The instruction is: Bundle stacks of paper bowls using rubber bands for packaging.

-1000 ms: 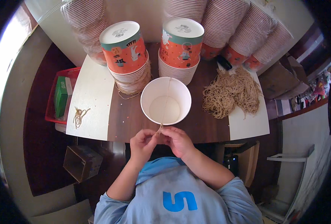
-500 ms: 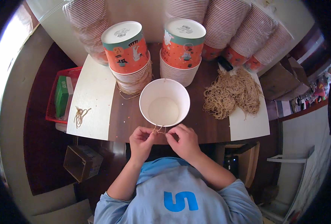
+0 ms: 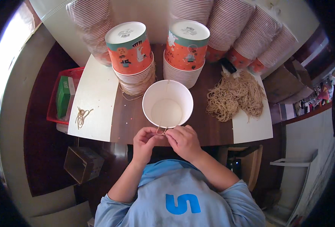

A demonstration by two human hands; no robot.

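Left hand [image 3: 146,139] and right hand [image 3: 182,139] now drawn together, both pinching a thin tan string loop [image 3: 161,131] at the near rim of the open white paper cup [image 3: 167,103] on the dark wooden counter [image 3: 129,117]. Earlier spread apart; knot seemingly tightening. Heap of tan strings [image 3: 233,96] lying right.

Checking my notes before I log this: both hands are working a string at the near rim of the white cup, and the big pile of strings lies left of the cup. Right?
Not quite. In the head view the big string pile lies right of the cup, not left. Both hands, left and right, do work a string at its near rim.
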